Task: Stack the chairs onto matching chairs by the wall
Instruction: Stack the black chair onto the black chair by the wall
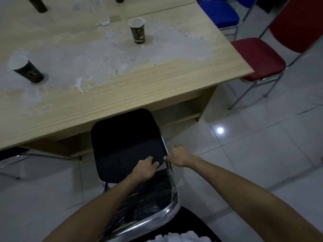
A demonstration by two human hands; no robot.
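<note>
**A:** Where was the black chair (125, 145) when you reached for it?

**B:** You had it right in front of you, its seat front tucked partly under the wooden table (122, 88); its plastic-wrapped backrest (148, 203) sat closest to your body; no wall or matching stack showed anywhere in the view.

**A:** And the hands?

**B:** Your left hand (146, 169) lay on the rear edge of the seat, fingers curled over the cushion in what looked like a grip; your right hand (180, 157) was loose and half open just beside the chrome side rail (165, 145), thumb touching or nearly touching it; I couldn't tell whether it had closed on anything.

**A:** What might have gone wrong from there?

**B:** Lifting with only one firm grip, you risked the chair tilting and swinging; pulling upward before drawing it back, you could have knocked the seat against the table's underside, and the jolt might have toppled the paper cup (137, 30) or the dark cup (28, 70); the wrap on the backrest looked slippery too; the red chair (262, 56) stood well apart, so I judged it no obstacle.
</note>
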